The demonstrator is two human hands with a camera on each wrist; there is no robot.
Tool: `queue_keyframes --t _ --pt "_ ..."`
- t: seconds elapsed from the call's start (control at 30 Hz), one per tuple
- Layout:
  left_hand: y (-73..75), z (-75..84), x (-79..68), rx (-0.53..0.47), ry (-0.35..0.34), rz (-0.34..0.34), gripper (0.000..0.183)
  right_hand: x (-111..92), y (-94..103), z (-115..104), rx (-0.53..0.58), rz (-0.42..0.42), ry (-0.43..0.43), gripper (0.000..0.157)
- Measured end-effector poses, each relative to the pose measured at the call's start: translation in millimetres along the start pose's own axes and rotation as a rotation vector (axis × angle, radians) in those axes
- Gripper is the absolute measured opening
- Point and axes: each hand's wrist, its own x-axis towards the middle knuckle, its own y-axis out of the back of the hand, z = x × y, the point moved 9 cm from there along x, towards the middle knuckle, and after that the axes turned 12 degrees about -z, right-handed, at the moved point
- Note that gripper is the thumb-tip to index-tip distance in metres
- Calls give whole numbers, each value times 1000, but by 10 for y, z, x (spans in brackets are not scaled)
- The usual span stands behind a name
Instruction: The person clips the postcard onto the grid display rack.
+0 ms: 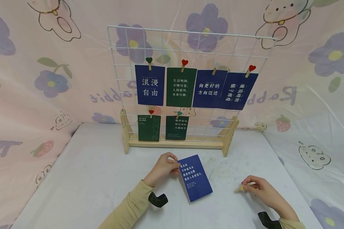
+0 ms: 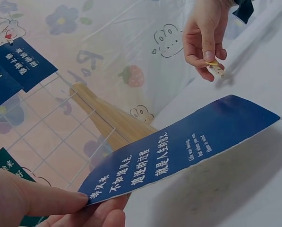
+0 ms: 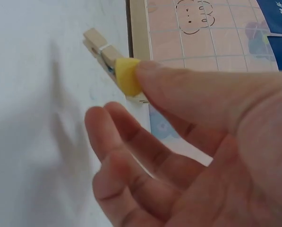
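Note:
My left hand (image 1: pixel 165 166) pinches the upper left corner of a blue card (image 1: pixel 195 179) with white lettering. In the left wrist view the blue card (image 2: pixel 178 151) slants up over the white table, its thumb-side corner between thumb and fingers. Off to the right, my right hand (image 1: pixel 259 189) holds a small wooden clothespin (image 1: pixel 239 189) by its yellow end. The right wrist view shows the thumb on the yellow piece of the clothespin (image 3: pixel 105 49), whose wooden tip points away from the hand.
Behind the hands stands a white wire grid (image 1: pixel 172 31) on a wooden base (image 1: pixel 176 144). Blue and green cards, such as a green card (image 1: pixel 181 97), hang on it from clothespins with small hearts. A patterned cloth (image 1: pixel 83 79) forms the backdrop around the white table (image 1: pixel 83 165).

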Motion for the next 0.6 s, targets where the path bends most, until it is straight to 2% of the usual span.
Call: queue_keyframes --t 0.27,0.47,0.6 --pt "83 46 -32 13 -18 12 20 70 -1 -108 17 -49 80 17" --pt "134 71 -42 14 -19 17 18 153 36 -161 19 -15 75 16" --pt "167 92 -40 10 -39 33 17 186 86 -246 14 22 109 20"
